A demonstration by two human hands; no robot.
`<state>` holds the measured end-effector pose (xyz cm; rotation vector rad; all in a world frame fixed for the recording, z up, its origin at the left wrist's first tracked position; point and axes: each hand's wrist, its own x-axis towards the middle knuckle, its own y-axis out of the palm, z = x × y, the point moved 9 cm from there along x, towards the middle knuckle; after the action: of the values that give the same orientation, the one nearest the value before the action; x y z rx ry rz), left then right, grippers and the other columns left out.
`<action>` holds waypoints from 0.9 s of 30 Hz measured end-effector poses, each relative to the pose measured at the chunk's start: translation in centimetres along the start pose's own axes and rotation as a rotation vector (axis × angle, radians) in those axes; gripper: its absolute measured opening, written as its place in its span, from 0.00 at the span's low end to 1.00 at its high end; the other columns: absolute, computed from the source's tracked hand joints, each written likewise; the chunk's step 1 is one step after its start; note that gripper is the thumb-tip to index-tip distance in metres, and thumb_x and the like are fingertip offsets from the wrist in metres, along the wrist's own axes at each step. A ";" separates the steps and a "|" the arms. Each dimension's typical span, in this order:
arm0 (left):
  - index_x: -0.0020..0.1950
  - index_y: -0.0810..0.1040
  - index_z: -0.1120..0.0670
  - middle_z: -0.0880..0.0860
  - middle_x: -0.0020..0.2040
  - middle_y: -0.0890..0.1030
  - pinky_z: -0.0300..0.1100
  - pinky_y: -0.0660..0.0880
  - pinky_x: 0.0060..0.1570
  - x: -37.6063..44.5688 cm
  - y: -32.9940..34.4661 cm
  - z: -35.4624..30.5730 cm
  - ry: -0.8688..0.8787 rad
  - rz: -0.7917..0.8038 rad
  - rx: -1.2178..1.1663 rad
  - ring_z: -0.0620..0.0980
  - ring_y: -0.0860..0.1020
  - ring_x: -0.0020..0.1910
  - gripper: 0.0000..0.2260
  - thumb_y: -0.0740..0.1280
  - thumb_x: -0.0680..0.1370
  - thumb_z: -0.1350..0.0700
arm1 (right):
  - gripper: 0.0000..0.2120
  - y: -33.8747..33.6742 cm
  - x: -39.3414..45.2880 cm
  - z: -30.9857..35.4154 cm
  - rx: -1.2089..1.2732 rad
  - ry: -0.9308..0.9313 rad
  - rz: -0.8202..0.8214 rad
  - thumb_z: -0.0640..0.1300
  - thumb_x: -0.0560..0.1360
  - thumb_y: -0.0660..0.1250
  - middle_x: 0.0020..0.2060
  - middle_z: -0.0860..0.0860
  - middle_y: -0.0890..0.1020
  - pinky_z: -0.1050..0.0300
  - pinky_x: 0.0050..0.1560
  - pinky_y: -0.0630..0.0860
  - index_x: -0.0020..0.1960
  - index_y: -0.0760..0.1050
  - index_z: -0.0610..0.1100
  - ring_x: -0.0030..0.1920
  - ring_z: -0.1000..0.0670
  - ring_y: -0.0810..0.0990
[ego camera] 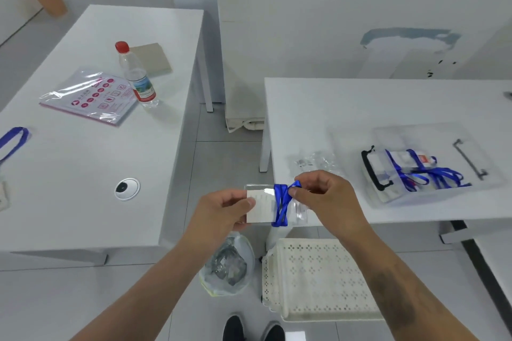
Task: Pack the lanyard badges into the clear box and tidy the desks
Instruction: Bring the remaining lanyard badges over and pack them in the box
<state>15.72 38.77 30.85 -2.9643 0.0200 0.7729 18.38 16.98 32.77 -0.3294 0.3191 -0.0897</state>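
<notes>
Right now your right hand (324, 191) pinches the end of the blue lanyard (281, 203) between thumb and fingertips, at the upper right of the wrapped band. Your left hand (221, 210) grips the left edge of the badge holder (261, 206), thumb on top, fingers curled beneath. Between the two hands the badge lies with its long axis running left to right, and the lanyard crosses it in a tight band near the right-hand end, so the wrap looks nearly finished.

From there, look outward to your right. The clear box (432, 171) sits on the right surface (360, 102), beyond and to the right of your right hand, well apart from the badge, with several badges and blue lanyards already inside. Your right hand is the nearer one to it, so the bundle would most easily travel that way, rightward and away from you, probably once the loose end is tucked.

Another blue lanyard (12, 142) lies at the near left edge of the left surface (83, 174), far from both hands, and it likely remains to be packed. A water bottle (135, 75) stands on that left surface too.
</notes>
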 end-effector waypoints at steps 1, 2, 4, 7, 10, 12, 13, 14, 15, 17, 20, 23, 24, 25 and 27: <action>0.49 0.84 0.54 0.48 0.36 0.86 0.35 0.80 0.36 0.6 1.0 -0.2 0.003 0.018 0.008 0.43 0.83 0.33 0.05 0.70 0.77 0.62 | 0.06 -1.0 0.2 -0.2 0.008 -0.004 -0.018 0.40 0.70 0.76 0.39 0.55 0.85 0.59 0.46 0.80 0.45 0.83 0.49 0.40 0.56 0.83; 0.49 0.84 0.55 0.49 0.37 0.86 0.35 0.80 0.37 1.0 1.8 -0.1 0.001 0.031 0.005 0.43 0.83 0.33 0.05 0.70 0.77 0.62 | 0.06 -1.8 0.2 -0.4 0.014 -0.007 -0.025 0.40 0.70 0.76 0.39 0.54 0.86 0.59 0.45 0.79 0.44 0.83 0.49 0.40 0.56 0.83; 0.50 0.85 0.56 0.51 0.38 0.86 0.37 0.80 0.38 1.6 3.6 -0.3 -0.010 0.046 -0.015 0.45 0.83 0.34 0.05 0.70 0.77 0.61 | 0.06 -3.6 0.5 -1.0 0.003 0.000 -0.036 0.40 0.70 0.76 0.39 0.55 0.86 0.60 0.44 0.78 0.44 0.83 0.49 0.40 0.56 0.82; 0.50 0.85 0.55 0.55 0.42 0.86 0.38 0.81 0.39 2.2 6.5 -0.8 -0.015 0.048 0.008 0.48 0.82 0.36 0.05 0.70 0.77 0.59 | 0.06 -6.5 1.1 -1.5 0.005 -0.005 -0.043 0.40 0.70 0.76 0.38 0.55 0.85 0.61 0.43 0.77 0.44 0.82 0.49 0.40 0.57 0.82; 0.50 0.85 0.54 0.55 0.44 0.86 0.40 0.82 0.41 2.6 10.1 -2.0 -0.001 0.055 0.048 0.50 0.82 0.38 0.05 0.70 0.77 0.58 | 0.06 -10.2 2.2 -2.4 -0.007 -0.009 -0.055 0.41 0.70 0.76 0.38 0.55 0.85 0.61 0.43 0.77 0.45 0.82 0.50 0.39 0.57 0.82; 0.49 0.85 0.54 0.55 0.42 0.86 0.42 0.82 0.41 3.1 12.7 -2.7 0.011 0.043 0.051 0.49 0.81 0.36 0.04 0.71 0.77 0.58 | 0.06 -12.9 3.0 -3.0 -0.012 -0.010 -0.059 0.42 0.70 0.76 0.39 0.55 0.85 0.62 0.43 0.77 0.45 0.82 0.50 0.38 0.58 0.82; 0.48 0.84 0.53 0.54 0.41 0.85 0.42 0.82 0.40 3.3 14.1 -3.0 0.015 0.031 0.047 0.48 0.81 0.34 0.03 0.71 0.76 0.58 | 0.06 -14.5 3.5 -3.3 -0.014 -0.014 -0.061 0.43 0.70 0.76 0.39 0.55 0.85 0.61 0.43 0.77 0.45 0.82 0.51 0.38 0.58 0.82; 0.49 0.84 0.52 0.53 0.39 0.84 0.41 0.81 0.39 3.6 15.9 -3.5 0.024 0.018 0.049 0.47 0.80 0.33 0.04 0.71 0.76 0.59 | 0.06 -16.2 4.1 -3.7 -0.012 -0.019 -0.057 0.43 0.70 0.76 0.39 0.54 0.85 0.61 0.43 0.78 0.45 0.82 0.51 0.38 0.58 0.82; 0.50 0.84 0.52 0.53 0.39 0.84 0.40 0.81 0.37 3.7 17.7 -3.8 0.026 0.006 0.057 0.47 0.80 0.32 0.04 0.71 0.76 0.59 | 0.06 -17.9 4.6 -4.0 -0.013 -0.022 -0.047 0.42 0.70 0.76 0.39 0.54 0.85 0.61 0.43 0.78 0.45 0.82 0.51 0.37 0.59 0.82; 0.51 0.83 0.53 0.55 0.41 0.84 0.40 0.81 0.37 4.2 21.2 -4.4 0.031 -0.006 0.070 0.48 0.80 0.33 0.05 0.70 0.76 0.59 | 0.06 -21.1 5.9 -4.7 -0.035 -0.031 -0.029 0.43 0.70 0.76 0.39 0.54 0.85 0.63 0.42 0.78 0.45 0.82 0.50 0.37 0.59 0.82; 0.50 0.83 0.54 0.55 0.41 0.83 0.44 0.82 0.40 4.7 27.7 -5.2 0.023 -0.007 0.059 0.50 0.81 0.34 0.05 0.70 0.77 0.60 | 0.06 -27.0 7.8 -6.1 -0.066 -0.028 -0.023 0.42 0.70 0.76 0.39 0.54 0.84 0.65 0.40 0.76 0.46 0.82 0.49 0.39 0.58 0.82; 0.47 0.83 0.53 0.55 0.40 0.84 0.43 0.82 0.40 5.4 32.9 -6.8 0.039 -0.003 0.080 0.48 0.81 0.32 0.03 0.70 0.77 0.60 | 0.06 -32.1 9.9 -6.9 -0.096 -0.033 -0.027 0.42 0.70 0.76 0.39 0.54 0.85 0.64 0.37 0.75 0.45 0.82 0.49 0.39 0.55 0.83; 0.46 0.82 0.52 0.55 0.40 0.84 0.42 0.82 0.40 5.9 34.3 -7.1 0.035 -0.007 0.099 0.48 0.81 0.32 0.04 0.69 0.77 0.60 | 0.06 -33.3 10.6 -7.1 -0.112 -0.037 -0.025 0.42 0.70 0.76 0.39 0.54 0.85 0.64 0.36 0.75 0.45 0.83 0.49 0.39 0.55 0.83; 0.44 0.82 0.51 0.55 0.41 0.85 0.43 0.82 0.41 6.4 35.3 -7.4 0.026 -0.014 0.123 0.50 0.82 0.33 0.05 0.68 0.77 0.60 | 0.06 -34.3 11.4 -7.2 -0.132 -0.046 -0.025 0.42 0.70 0.76 0.39 0.54 0.85 0.64 0.36 0.75 0.45 0.83 0.50 0.39 0.55 0.83; 0.43 0.81 0.50 0.56 0.43 0.85 0.48 0.83 0.45 7.9 37.3 -7.7 0.011 -0.043 0.216 0.53 0.84 0.37 0.07 0.67 0.76 0.60 | 0.05 -35.9 13.2 -7.9 -0.179 -0.049 -0.017 0.43 0.70 0.76 0.38 0.55 0.85 0.64 0.37 0.74 0.44 0.83 0.51 0.38 0.56 0.82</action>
<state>25.14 1.02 30.95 -2.7554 0.0378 0.7008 27.07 -21.13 33.69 -0.5107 0.2764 -0.0697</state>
